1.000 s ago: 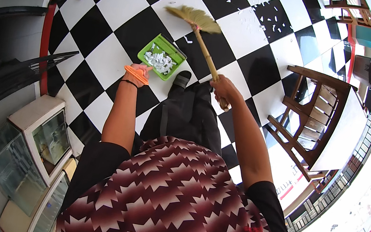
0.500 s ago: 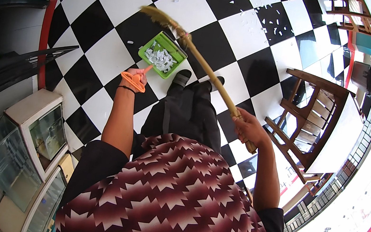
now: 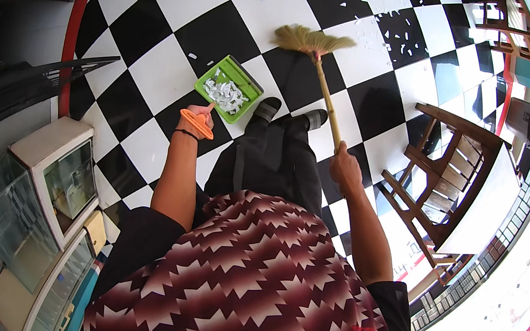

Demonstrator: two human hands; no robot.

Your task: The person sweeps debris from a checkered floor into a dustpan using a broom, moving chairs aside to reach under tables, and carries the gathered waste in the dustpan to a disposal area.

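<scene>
- Right hand [image 3: 346, 169] grasps the broom [image 3: 329, 103].
- Left hand [image 3: 201, 113] is closed at the orange handle [image 3: 205, 132] of the green dustpan [image 3: 242, 78], near the feet.
- Gathered so far: a heap of white scraps [image 3: 226, 96] inside it.
- Left, seemingly: 2 loose scraps [image 3: 192, 56] nearby, many others scattered across the checkered floor [image 3: 156, 67].

Broom head [image 3: 312, 40] farther right (fanned wide again)

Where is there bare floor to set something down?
Bare tiles lie left of the green dustpan, toward the red wall strip, and between the broom handle and wooden chair. Crowded: the dustpan, holding white scraps, and the far tiles right of the broom head, littered with more.
</scene>
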